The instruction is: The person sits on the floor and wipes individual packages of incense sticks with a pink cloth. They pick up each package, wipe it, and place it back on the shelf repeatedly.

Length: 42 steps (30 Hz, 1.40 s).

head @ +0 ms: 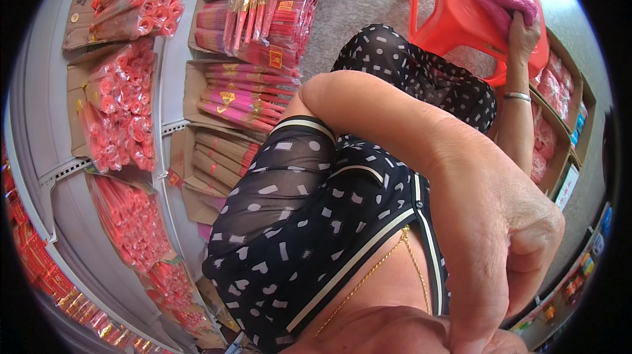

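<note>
My left arm bends across my chest, and my left hand [498,220] is close to my face at the lower right. Its fingers are curled and their tips are partly hidden, so I cannot tell whether they hold anything. My right hand [524,38], with a metal bangle [517,96] on the wrist, grips a purple-pink cloth [508,1]. The cloth lies against the textured seat of a red plastic stool [452,18] at the upper right. My knees in black patterned trousers [410,65] are beside the stool.
Shelving on the left bears cardboard boxes [79,13] of red plastic-wrapped bundles [123,97] and packs of incense sticks [242,92]. More boxes with red wrapped goods [553,87] stand on the right. Grey floor [340,3] shows between shelf and stool.
</note>
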{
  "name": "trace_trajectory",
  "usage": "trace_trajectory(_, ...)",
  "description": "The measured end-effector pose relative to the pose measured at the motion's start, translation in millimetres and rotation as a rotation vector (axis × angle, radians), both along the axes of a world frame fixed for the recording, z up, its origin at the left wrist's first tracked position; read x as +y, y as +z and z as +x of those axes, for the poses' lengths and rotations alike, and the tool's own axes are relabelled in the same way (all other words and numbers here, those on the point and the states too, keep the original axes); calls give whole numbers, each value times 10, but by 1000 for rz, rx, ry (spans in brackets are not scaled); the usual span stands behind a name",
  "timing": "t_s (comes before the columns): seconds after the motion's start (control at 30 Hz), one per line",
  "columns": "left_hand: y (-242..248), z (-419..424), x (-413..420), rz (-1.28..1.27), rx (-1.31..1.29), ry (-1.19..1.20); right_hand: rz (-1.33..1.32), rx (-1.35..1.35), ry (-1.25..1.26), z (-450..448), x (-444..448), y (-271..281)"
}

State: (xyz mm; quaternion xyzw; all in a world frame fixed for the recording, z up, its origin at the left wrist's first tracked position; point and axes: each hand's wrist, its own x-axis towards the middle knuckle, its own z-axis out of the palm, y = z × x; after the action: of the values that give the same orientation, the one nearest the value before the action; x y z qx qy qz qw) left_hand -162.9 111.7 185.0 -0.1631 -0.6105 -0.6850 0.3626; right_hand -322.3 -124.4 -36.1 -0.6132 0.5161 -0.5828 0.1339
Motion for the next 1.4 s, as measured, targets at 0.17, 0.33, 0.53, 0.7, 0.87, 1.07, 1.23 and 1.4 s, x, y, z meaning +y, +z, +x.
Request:
trace_trajectory(0.17, 4, -23, 19, -1, 20, -41, 8, -2, 10, -7, -23, -16)
trace_trajectory(0.33, 51, 16, -7, -17, 31, -85, 32, -1, 12, -10, -25, -28)
trace_trajectory(0.53, 24, 312, -75, -32, 28, -155, 37, 8, 30, 31, 10, 38)
trace_trajectory(0.7, -759, 1381, -56, 294, -464, 381, -6, 18, 50, 16, 27, 34)
trace_trajectory(0.87, -2127, 3323, 307, 1036, 171, 1912, 41, 43, 14, -30, -9, -5)
trace_trajectory(1.07, -3316, 4957, 1030, 1489, 441, 1980, 64, -12, 64, -34, 13, -6)
trace_trajectory(1.23, -3611, 5152, 705, 1485, 497, 2011, 63, 55, 24, -80, -3, -3)
trace_trajectory(1.4, -3565, 5141, 482, 1568, 492, 2083, 94, 32, 22, -152, -46, -47)
